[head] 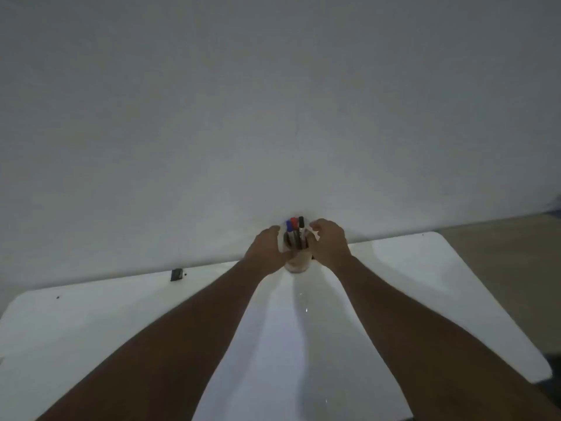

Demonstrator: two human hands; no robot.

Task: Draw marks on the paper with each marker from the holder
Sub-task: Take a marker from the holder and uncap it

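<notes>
A clear marker holder [297,264] stands at the far edge of the white table [425,268], against the wall. Three capped markers stick out of it: blue [288,225], red [293,222] and black [301,222]. My left hand [263,248] cups the holder's left side, thumb near the rim. My right hand [330,243] cups its right side, with curled fingers close to the black marker, not on it. A white sheet of paper [270,354] lies on the table between my forearms; I see no marks on it.
A small dark object [177,274] lies at the table's back edge on the left. A plain grey wall [273,117] rises right behind the table. Beige floor [510,268] shows past the table's right edge. The light is dim.
</notes>
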